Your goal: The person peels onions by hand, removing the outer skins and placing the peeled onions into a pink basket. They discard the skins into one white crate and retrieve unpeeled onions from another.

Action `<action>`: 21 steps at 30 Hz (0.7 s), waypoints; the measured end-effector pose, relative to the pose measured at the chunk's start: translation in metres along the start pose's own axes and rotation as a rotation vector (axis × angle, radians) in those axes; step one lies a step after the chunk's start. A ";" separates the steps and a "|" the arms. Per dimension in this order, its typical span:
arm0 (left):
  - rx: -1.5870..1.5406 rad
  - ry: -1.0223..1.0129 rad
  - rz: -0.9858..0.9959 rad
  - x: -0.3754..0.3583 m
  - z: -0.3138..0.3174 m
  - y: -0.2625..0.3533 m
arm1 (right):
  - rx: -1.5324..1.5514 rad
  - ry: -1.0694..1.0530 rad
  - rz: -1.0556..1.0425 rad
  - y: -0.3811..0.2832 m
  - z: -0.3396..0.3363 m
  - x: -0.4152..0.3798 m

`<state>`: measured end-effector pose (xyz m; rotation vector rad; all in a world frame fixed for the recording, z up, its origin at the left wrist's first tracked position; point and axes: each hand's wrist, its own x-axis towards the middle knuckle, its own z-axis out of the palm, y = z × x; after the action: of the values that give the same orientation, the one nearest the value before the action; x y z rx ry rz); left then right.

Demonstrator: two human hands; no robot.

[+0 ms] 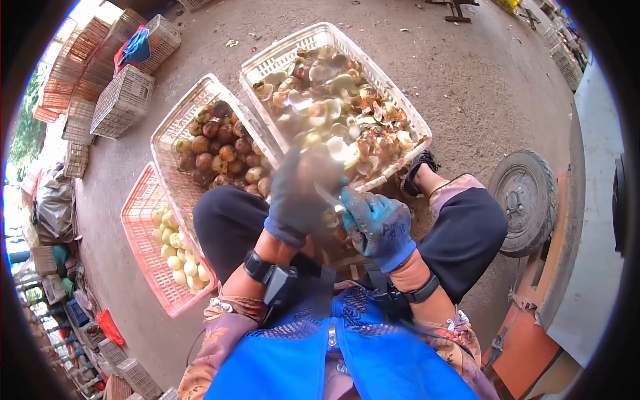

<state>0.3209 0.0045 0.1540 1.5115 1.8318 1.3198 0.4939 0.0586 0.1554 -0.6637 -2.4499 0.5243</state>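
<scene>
Centre of the frame, knife: a slim knife (328,198) is held between the two hands, its blade pointed toward the upper left.
Blue glove: by the right hand (381,225), just right of centre, the knife is gripped, with the fingers closed on its near end.
Dark glove: the left hand (293,200) is raised just left of the blade; its fingers are blurred, so whether a fruit is gripped there cannot be told.
Blade work: short, shallow strokes seem best, the edge laid nearly flat so that little flesh is lost; the left fingertips should be kept behind the edge, as little room is left between the hands.
Peels: heaped peels (341,85) are held in a white crate (293,50) at upper centre, into which scraps could be dropped with hardly any reach.
Brown fruit: unpeeled brown fruit (201,144) is piled in a second white crate (193,107), left of centre.
Pale fruit: peeled pale fruit (175,262) is gathered in a pink crate (141,217) at lower left, where gentle placing would be advised against bruising.
</scene>
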 end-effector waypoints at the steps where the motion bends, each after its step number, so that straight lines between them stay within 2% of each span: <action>1: -0.439 0.053 -0.132 -0.005 0.003 -0.002 | -0.088 -0.034 0.013 -0.001 0.001 0.002; 2: -0.247 0.007 -0.102 -0.010 0.000 -0.003 | -0.177 -0.067 0.025 -0.002 0.002 0.003; 6: -0.215 0.056 -0.159 -0.010 0.005 -0.003 | -0.214 -0.052 0.025 -0.001 0.015 0.002; 11: -0.645 0.133 -0.196 -0.013 0.017 -0.021 | -0.218 -0.160 0.130 -0.014 0.020 0.005; 12: -0.646 0.134 -0.197 -0.011 0.014 -0.023 | -0.219 -0.162 0.129 -0.012 0.020 0.006; 14: -0.225 0.038 -0.277 -0.008 0.006 -0.027 | 0.212 -0.015 0.301 -0.005 0.019 0.008; 15: -0.230 0.042 -0.281 -0.008 0.006 -0.028 | 0.210 -0.022 0.300 -0.001 0.019 0.009; 17: -0.336 -0.044 -0.076 -0.008 0.009 -0.030 | 0.444 -0.020 0.419 0.013 0.018 0.008; 18: -0.224 -0.087 0.030 -0.004 0.005 -0.031 | 0.514 0.033 0.400 0.021 0.024 0.003; 19: -0.232 -0.082 0.029 -0.001 0.006 -0.028 | 0.507 0.027 0.398 0.027 0.030 0.001; 21: -0.715 -0.045 -0.307 0.002 0.006 -0.021 | 0.606 0.080 0.368 0.035 0.038 -0.002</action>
<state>0.3138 0.0095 0.1339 0.8360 1.2769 1.5329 0.4846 0.0774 0.1081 -0.8431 -1.9366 1.2870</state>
